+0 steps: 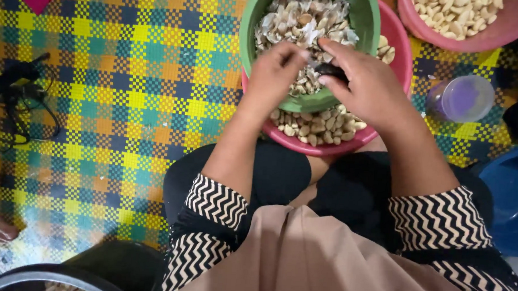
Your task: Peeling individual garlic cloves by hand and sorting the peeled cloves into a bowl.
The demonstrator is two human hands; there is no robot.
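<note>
Both hands work over the green bowl (366, 20) of pale shells, which sits in a pink bowl (392, 35) of nuts on the checked woven mat (134, 101). The left hand (276, 74) pinches a small piece, fingers narrow. The right hand (367, 86) curls its fingers around a dark tool (332, 69). A second pink bowl (504, 30) lies far right, near a lilac cup (461, 98).

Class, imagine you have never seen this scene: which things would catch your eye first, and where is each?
First, the two hands, left hand and right hand, meeting over the green bowl of pale husks at top centre; the right hand grips a small dark object. The green bowl sits in a pink bowl of shelled kernels. Beneath everything spreads a bright checked woven mat.
</note>
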